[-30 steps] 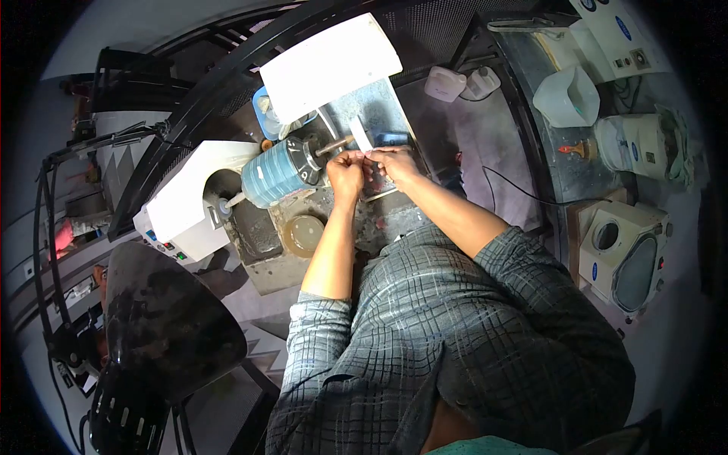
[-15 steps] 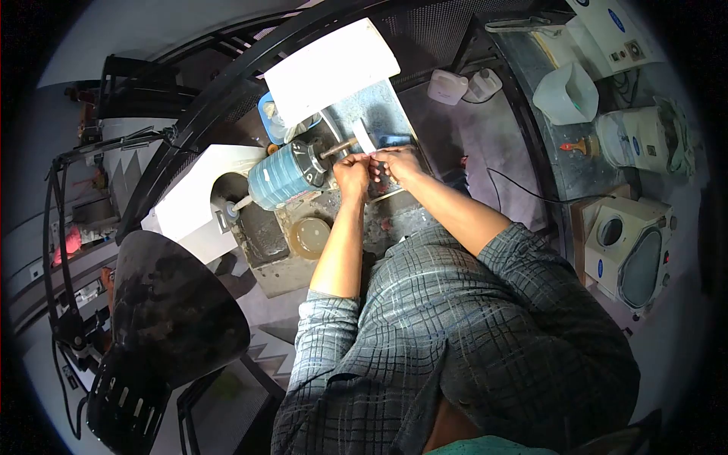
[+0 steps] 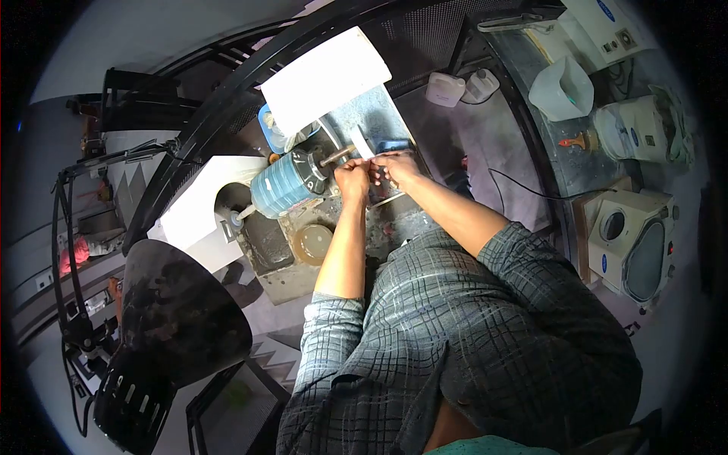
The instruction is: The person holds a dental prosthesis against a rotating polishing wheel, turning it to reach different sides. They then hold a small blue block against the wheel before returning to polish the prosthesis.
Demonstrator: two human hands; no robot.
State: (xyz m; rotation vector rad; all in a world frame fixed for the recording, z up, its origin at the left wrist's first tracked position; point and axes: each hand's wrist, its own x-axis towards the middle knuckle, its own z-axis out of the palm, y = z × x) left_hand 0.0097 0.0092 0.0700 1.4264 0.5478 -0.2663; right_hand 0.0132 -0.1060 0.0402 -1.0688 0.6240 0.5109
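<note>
Close work at the thin white disc (image 3: 362, 142)

Disc sits upright at the end of a brownish shaft (image 3: 337, 157), right of the ribbed blue cylindrical machine body (image 3: 280, 186). Your left hand (image 3: 353, 180) and right hand (image 3: 400, 167) meet at its near edge, fingertips together. Whether they pinch a small piece, cannot tell; nor whether the disc turns.

Technique, in my judgement: brace one hand against the other, press lightly and evenly, keep fingertips off the disc's edge and your left wrist clear of the shaft. If it spins, a hard push could snatch your grip.

Containers: round, shallow bowl (image 3: 315, 244), near left, brownish inside; liquid or not, cannot tell. Blue plastic tub (image 3: 271, 129), far left, holds pale, jumbled items. Open white plastic container (image 3: 563, 89), right-hand bench; contents unclear. Pale plastic jug (image 3: 445, 89) beside a whitish jug (image 3: 480, 86), far right of your hands; fill unreadable.
</note>
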